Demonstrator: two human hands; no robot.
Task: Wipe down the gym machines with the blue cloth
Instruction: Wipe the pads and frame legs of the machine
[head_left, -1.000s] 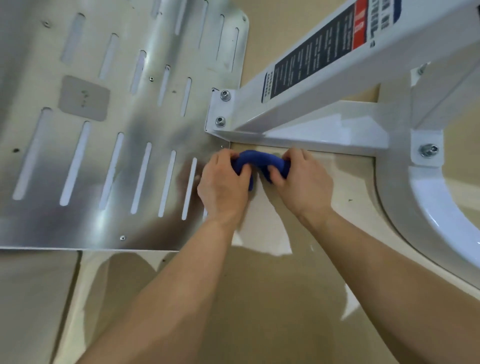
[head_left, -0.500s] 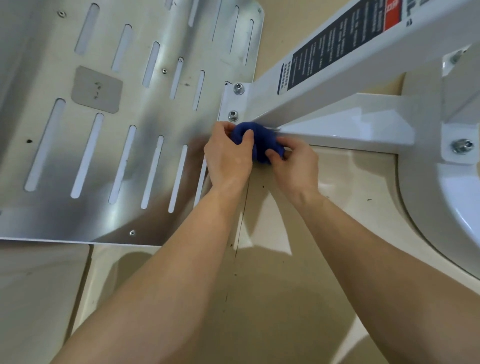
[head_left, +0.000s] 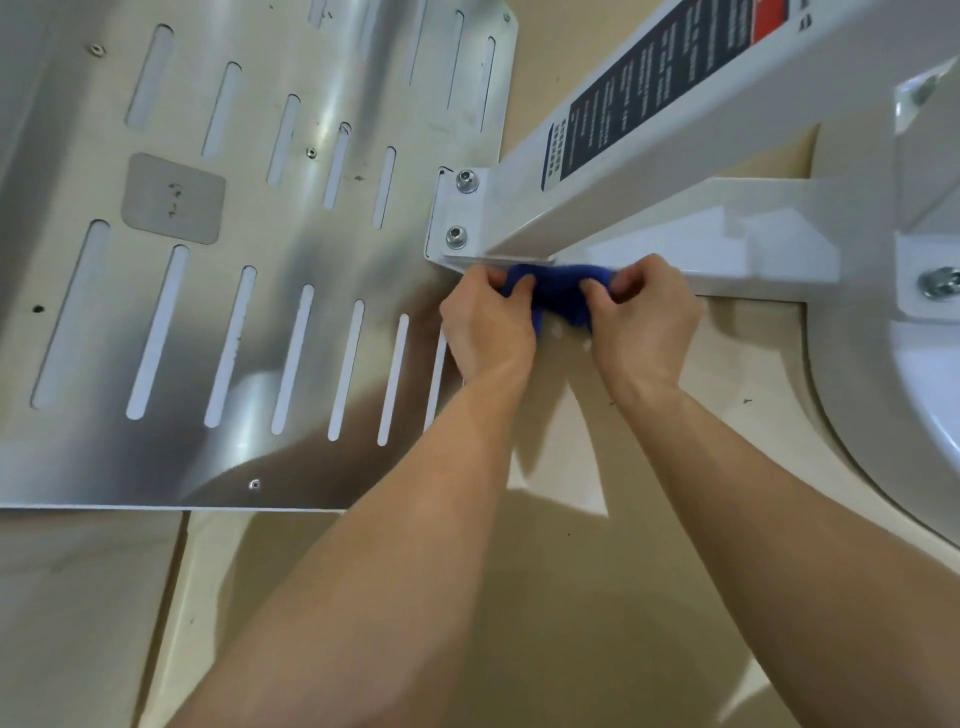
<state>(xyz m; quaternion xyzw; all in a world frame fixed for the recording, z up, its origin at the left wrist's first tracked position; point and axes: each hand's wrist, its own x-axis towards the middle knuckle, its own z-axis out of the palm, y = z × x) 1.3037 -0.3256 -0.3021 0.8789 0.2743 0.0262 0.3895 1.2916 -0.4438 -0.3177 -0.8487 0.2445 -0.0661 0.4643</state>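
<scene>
beige panel floor (head_left: 743, 364), dark seams (head_left: 171, 587), soft shadows, small specks.

Blue cloth (head_left: 563, 296); white machine frame (head_left: 675, 130), black-and-red warning label (head_left: 649, 88); silver slotted footplate (head_left: 249, 249); beige floor (head_left: 519, 597).

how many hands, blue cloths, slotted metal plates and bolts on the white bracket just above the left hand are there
hands: 2 (left hand, right hand)
blue cloth: 1
slotted metal plate: 1
bolts on the white bracket: 2
total: 6
</scene>
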